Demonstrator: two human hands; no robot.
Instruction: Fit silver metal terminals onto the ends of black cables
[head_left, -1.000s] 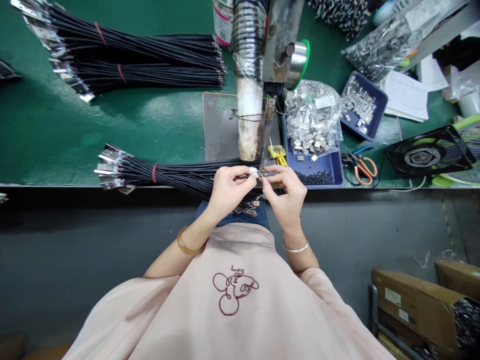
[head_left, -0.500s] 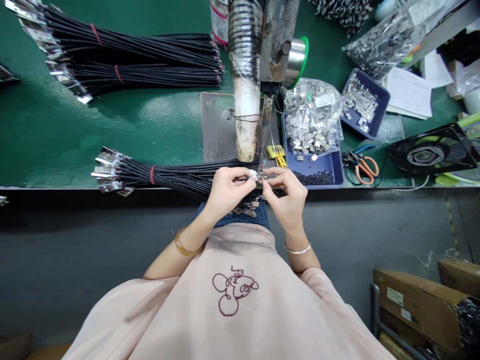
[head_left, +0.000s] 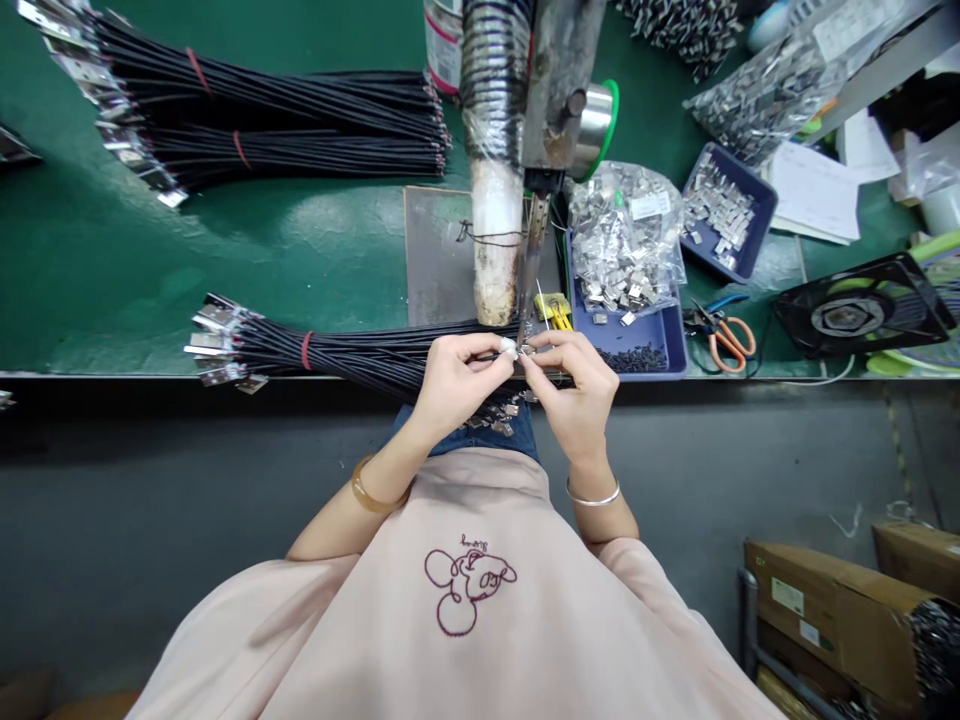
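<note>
Just below the tip of the hose point(head_left: 495, 180), our left hand point(head_left: 459, 385) and right hand point(head_left: 576, 390) come fingertip to fingertip, each with thumb and forefinger pinched closed on a small piece point(head_left: 524, 351) too tiny for us to make out. To the left of the hose, our bundle of black cables point(head_left: 360, 352) lies along the desk point(head_left: 322, 250) and runs under the left hand. To the right of the hose we have a blue tray point(head_left: 675, 335) bearing a clear bag point(head_left: 622, 220).
</note>
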